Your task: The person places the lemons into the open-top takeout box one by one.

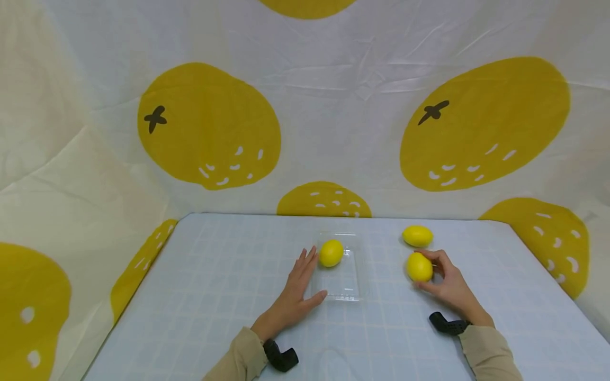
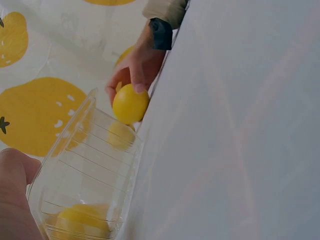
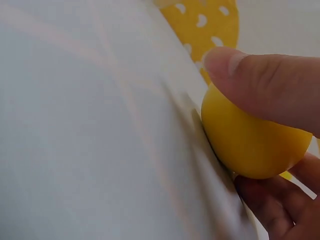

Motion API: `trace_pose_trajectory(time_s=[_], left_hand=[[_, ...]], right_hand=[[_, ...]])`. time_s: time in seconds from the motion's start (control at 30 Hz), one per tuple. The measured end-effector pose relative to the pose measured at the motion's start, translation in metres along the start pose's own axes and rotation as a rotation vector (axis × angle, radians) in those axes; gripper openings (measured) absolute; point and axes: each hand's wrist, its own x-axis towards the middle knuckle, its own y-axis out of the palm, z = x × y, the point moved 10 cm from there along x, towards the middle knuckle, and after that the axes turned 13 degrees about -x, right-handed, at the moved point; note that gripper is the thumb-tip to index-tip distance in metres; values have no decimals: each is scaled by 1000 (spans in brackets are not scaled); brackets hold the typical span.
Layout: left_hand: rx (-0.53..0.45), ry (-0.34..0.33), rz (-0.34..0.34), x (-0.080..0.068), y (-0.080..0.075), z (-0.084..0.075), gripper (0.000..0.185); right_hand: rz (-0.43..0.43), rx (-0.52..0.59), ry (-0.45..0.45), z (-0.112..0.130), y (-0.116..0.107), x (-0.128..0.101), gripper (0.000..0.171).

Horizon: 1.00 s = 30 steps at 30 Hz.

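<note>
A clear plastic box (image 1: pixel 345 293) stands on the table with one lemon (image 1: pixel 331 253) inside, toward its far left. My left hand (image 1: pixel 294 296) lies along the box's left side, fingers straight and thumb by the near left corner. To the right of the box, my right hand (image 1: pixel 448 283) pinches a second lemon (image 1: pixel 419 267) between thumb and fingers. In the right wrist view the thumb lies over this lemon (image 3: pixel 250 137), close to the tabletop. A third lemon (image 1: pixel 417 236) rests on the table just beyond the held one.
A pale checked cloth (image 1: pixel 190 296) covers the table. Behind and beside it hangs a white curtain (image 1: pixel 333 121) printed with big yellow fruit. Each wrist carries a black band-mounted piece (image 1: pixel 281 357). A faint round outline shows at the table's near edge.
</note>
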Motion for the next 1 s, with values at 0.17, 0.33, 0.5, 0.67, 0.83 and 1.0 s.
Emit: trace_pose_trajectory(time_s=[0.17, 0.33, 0.5, 0.67, 0.83, 1.0], left_hand=[[5, -4, -1, 0, -1, 1, 80], [8, -8, 0, 0, -1, 2, 81], [8, 0, -1, 0, -1, 1, 81], [11, -10, 11, 1, 0, 0, 81], [3, -3, 3, 2, 0, -1, 81], [-5, 8, -7, 2, 0, -2, 81]], right_hand=[[6, 40, 1, 5, 1, 1, 66], [-8, 34, 5, 3, 4, 2, 67], [-43, 55, 5, 3, 5, 4, 67], [-44, 126, 58, 5, 8, 5, 74], [-56, 177, 74, 7, 10, 8, 78], [-61, 225, 99, 9, 14, 15, 73]])
